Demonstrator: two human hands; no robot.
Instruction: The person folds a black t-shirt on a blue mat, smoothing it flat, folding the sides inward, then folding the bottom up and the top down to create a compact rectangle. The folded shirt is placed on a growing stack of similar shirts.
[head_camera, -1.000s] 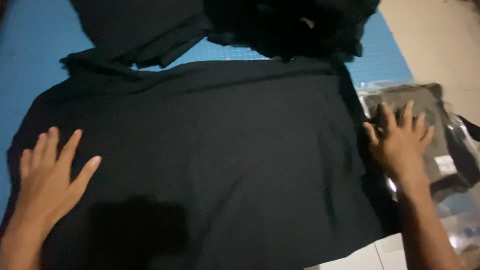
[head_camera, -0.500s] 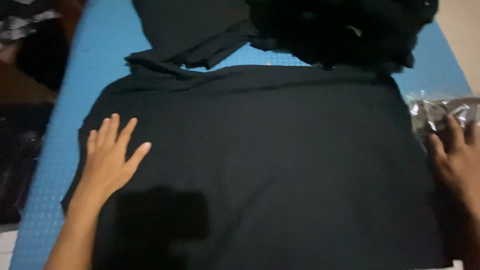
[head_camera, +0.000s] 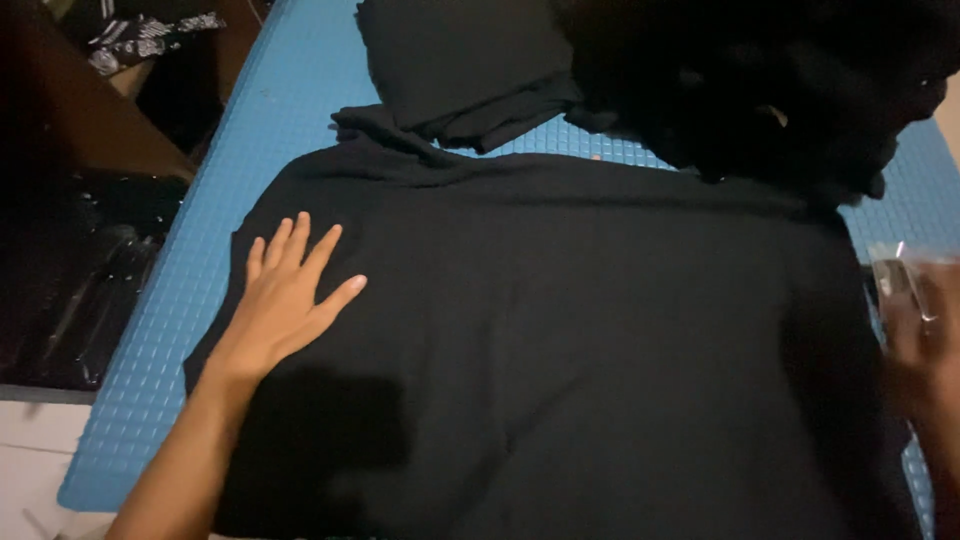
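Left hand (head_camera: 285, 300) flat with grip released, pinning the black shirt (head_camera: 560, 350) smooth across the blue mat (head_camera: 200, 290), right hand (head_camera: 925, 340) blurred at shirt's edge, grip unreadable.

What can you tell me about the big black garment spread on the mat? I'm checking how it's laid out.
The black garment looks like soft, matte knit fabric, spread flat and mostly smooth across the blue studded mat. Its upper left corner is bunched into folds. The left hand lies flat on it, fingers spread, near its left edge. The blurred right hand is at its right edge. A folded black cloth and a dark heap lie along its top.
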